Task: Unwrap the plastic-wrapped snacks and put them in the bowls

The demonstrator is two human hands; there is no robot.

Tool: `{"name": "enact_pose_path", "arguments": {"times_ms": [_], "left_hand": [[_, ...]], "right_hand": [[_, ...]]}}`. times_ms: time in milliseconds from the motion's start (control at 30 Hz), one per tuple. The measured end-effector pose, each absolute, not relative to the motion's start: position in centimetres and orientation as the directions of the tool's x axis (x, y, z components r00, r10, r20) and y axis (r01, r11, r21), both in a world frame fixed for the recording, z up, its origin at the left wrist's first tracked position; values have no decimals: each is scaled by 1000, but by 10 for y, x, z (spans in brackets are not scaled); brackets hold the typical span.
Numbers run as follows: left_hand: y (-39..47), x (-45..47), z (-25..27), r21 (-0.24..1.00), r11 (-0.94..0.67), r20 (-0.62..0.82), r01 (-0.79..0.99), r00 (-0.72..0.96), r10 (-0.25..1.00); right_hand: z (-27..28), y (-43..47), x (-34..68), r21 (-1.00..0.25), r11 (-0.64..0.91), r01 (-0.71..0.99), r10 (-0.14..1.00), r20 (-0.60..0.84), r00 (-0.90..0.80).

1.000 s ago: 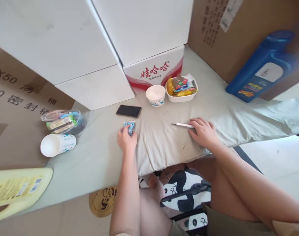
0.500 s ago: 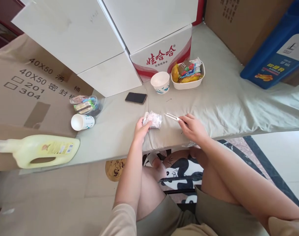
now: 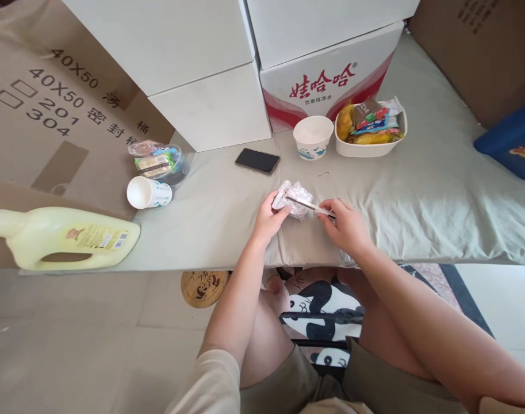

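Observation:
My left hand (image 3: 269, 219) is closed on a small packet of crinkled clear plastic (image 3: 301, 195), held just above the cloth-covered surface. What the plastic contains is hard to make out. My right hand (image 3: 347, 226) grips a pair of slim, pale tweezers (image 3: 314, 207) that point left. Their tips lie over the packet near my left fingertips; whether they pinch anything is too small to tell. Beyond my hands are a dark phone (image 3: 257, 160) lying flat and a white paper bowl (image 3: 313, 138) standing upright.
A white tub (image 3: 370, 150) of wrapped snacks stands beside the bowl, before a red-and-white carton (image 3: 326, 86). At left lie a paper cup (image 3: 149, 192), a bag of snacks (image 3: 156, 164) and a yellow jug (image 3: 72, 238). A blue container (image 3: 510, 141) is at right.
The tweezers have moved left, from apart from the packet to over it. My left hand has turned the packet slightly. The whole view has shifted.

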State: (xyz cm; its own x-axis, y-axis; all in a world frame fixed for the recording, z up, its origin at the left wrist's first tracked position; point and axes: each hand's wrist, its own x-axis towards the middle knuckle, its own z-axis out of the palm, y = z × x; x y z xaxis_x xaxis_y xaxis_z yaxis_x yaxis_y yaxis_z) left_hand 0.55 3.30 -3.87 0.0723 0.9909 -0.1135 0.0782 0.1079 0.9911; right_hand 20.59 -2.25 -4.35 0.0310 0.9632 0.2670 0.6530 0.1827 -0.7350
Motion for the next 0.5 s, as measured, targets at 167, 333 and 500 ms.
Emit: {"name": "enact_pose_path", "arguments": {"times_ms": [167,333,500], "left_hand": [[37,-18,-30,962,149,-168,-231,-67,983],[28,-33,-29,961,265,-272,-83,-75,959],[15,-20,-29,881,-13,28,472,-26,999]], "right_hand": [[-50,-23,218,-615,155,773,944,323,68],[-50,-21,240,-496,0,868,906,368,210],[-52,-24,232,-456,37,889,883,432,185]]}}
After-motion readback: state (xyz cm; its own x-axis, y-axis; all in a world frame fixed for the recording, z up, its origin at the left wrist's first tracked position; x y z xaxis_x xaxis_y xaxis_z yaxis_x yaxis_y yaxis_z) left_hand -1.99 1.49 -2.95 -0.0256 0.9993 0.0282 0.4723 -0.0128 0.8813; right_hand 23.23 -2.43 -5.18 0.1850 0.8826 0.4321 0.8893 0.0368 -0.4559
